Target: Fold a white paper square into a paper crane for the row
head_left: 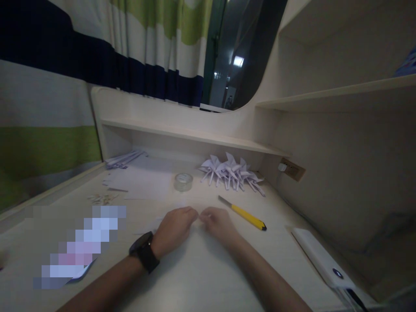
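My left hand [175, 229], with a dark watch [141, 249] on its wrist, is closed in a pinch above the middle of the desk. My right hand [220, 224] is pinched too, its fingertips almost meeting the left ones. Whatever lies between the fingertips is too small and blurred to name. A white paper piece [150, 226] lies just left of my left hand, partly behind it. To the right of my right hand rests a yellow utility knife [247, 216] with its blade out. A roll of clear tape [183, 182] sits beyond both hands.
Several white paper pinwheels [229, 170] lie at the back right. At the back left are paper sheets [146, 175], rolled paper sticks [125, 159] and small scattered bits [102, 199]. A pixelated area covers the left front. A white power bank-like device [316, 255] with cables lies right.
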A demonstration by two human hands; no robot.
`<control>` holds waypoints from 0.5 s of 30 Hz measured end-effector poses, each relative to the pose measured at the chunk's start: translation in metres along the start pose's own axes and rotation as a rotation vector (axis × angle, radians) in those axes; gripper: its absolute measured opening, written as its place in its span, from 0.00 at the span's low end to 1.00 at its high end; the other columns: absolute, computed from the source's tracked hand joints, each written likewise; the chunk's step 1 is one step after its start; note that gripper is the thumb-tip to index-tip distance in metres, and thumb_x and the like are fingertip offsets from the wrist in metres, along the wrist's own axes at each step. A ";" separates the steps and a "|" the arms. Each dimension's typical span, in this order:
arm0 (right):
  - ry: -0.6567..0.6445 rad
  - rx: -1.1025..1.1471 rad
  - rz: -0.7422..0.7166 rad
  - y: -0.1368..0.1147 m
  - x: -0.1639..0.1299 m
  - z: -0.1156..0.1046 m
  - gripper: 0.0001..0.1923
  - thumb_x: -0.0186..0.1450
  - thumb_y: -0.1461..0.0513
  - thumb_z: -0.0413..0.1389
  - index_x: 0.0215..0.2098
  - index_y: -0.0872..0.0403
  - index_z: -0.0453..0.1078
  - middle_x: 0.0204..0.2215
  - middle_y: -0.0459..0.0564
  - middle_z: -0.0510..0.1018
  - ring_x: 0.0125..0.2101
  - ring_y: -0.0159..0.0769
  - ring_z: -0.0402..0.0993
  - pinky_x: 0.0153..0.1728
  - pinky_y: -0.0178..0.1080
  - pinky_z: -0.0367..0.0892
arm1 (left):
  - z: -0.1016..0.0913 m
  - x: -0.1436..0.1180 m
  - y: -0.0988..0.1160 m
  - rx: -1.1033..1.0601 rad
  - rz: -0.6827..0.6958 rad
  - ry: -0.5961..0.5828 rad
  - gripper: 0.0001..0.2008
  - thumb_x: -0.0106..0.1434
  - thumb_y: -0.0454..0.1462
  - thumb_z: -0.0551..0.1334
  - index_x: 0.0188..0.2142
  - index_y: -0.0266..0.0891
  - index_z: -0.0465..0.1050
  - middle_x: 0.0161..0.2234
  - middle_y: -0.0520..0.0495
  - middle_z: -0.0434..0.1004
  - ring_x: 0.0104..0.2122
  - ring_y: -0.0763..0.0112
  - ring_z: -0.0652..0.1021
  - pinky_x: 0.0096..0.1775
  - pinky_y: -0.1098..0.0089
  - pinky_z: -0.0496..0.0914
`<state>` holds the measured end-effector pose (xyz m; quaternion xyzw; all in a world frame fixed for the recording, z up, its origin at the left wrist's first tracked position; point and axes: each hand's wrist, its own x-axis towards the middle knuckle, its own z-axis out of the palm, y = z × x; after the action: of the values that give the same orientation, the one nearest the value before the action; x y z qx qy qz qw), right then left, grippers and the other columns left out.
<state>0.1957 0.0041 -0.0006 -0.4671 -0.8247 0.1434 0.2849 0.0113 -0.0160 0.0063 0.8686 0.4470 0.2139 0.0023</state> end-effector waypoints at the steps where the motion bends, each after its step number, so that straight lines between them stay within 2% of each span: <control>1: 0.022 0.000 -0.003 0.000 0.000 0.002 0.10 0.65 0.61 0.51 0.32 0.55 0.74 0.28 0.47 0.79 0.29 0.32 0.73 0.32 0.31 0.61 | 0.001 0.000 0.000 -0.014 -0.010 0.008 0.11 0.66 0.30 0.50 0.34 0.39 0.70 0.33 0.47 0.75 0.35 0.65 0.74 0.37 0.69 0.64; 4: 0.093 -0.067 -0.015 0.001 0.000 0.008 0.10 0.64 0.64 0.51 0.29 0.55 0.73 0.26 0.47 0.78 0.28 0.32 0.72 0.32 0.31 0.60 | 0.003 0.002 0.001 -0.055 -0.027 0.023 0.13 0.68 0.33 0.49 0.34 0.39 0.71 0.33 0.46 0.76 0.36 0.65 0.75 0.38 0.69 0.64; 7: 0.121 -0.079 -0.023 0.002 0.000 0.012 0.08 0.63 0.65 0.52 0.29 0.55 0.73 0.26 0.48 0.78 0.29 0.33 0.72 0.32 0.32 0.59 | 0.005 0.002 0.001 -0.066 -0.046 0.043 0.13 0.68 0.34 0.49 0.34 0.39 0.71 0.33 0.46 0.76 0.35 0.64 0.75 0.37 0.69 0.65; 10: 0.122 0.047 -0.003 0.001 -0.001 0.012 0.08 0.62 0.63 0.53 0.28 0.55 0.73 0.25 0.48 0.77 0.28 0.34 0.71 0.32 0.33 0.58 | 0.005 0.001 0.001 -0.048 -0.048 0.044 0.13 0.68 0.34 0.49 0.33 0.38 0.70 0.32 0.46 0.76 0.33 0.64 0.76 0.35 0.69 0.65; 15: 0.168 0.268 0.115 -0.004 -0.001 0.010 0.09 0.59 0.63 0.55 0.22 0.55 0.70 0.21 0.47 0.74 0.26 0.33 0.69 0.32 0.34 0.58 | 0.003 0.000 0.005 -0.029 -0.026 0.086 0.13 0.69 0.34 0.48 0.33 0.39 0.70 0.32 0.46 0.76 0.33 0.64 0.76 0.35 0.67 0.66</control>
<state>0.1875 0.0017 -0.0065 -0.4818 -0.7432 0.2287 0.4039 0.0163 -0.0186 0.0050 0.8526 0.4548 0.2573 -0.0017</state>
